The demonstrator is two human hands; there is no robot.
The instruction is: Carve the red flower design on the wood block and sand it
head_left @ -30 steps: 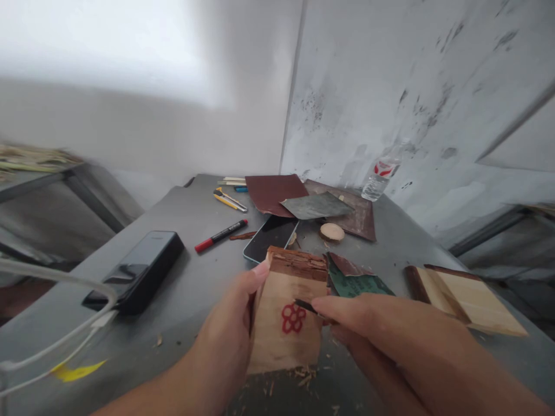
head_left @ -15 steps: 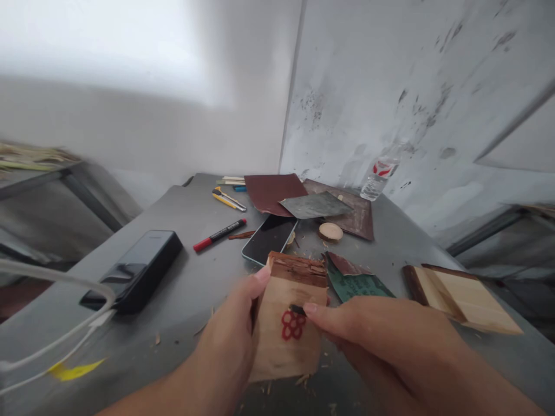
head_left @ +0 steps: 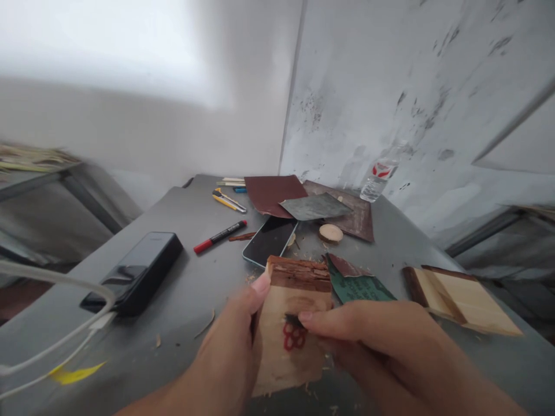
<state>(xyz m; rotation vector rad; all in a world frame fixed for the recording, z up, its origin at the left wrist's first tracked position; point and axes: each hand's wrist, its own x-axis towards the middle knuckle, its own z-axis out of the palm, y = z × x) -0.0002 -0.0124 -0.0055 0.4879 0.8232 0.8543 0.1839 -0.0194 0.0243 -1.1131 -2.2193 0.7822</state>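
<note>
A pale wooden block (head_left: 277, 367) with a strip of dark bark along its far edge is held up near the bottom centre. My left hand (head_left: 236, 329) grips its left side, thumb at the upper left corner. Red ring shapes (head_left: 294, 337) are drawn on its face. Pinched in my right hand (head_left: 355, 332) is a small dark piece (head_left: 293, 319), which lies over the face just above the red rings. The right hand's lower fingers are partly hidden beside the block's right edge.
Beyond the block lie a phone (head_left: 269, 238), a red-and-black marker (head_left: 220, 236), a yellow cutter (head_left: 228, 201), sandpaper sheets (head_left: 275, 193) and a wood slice (head_left: 330, 233). A power bank (head_left: 139, 271) is at left, wood pieces (head_left: 472, 300) at right, a bottle (head_left: 378, 180) behind.
The block has shifted slightly nearer to me and to the right. The dark piece in my right hand has moved a little left and down.
</note>
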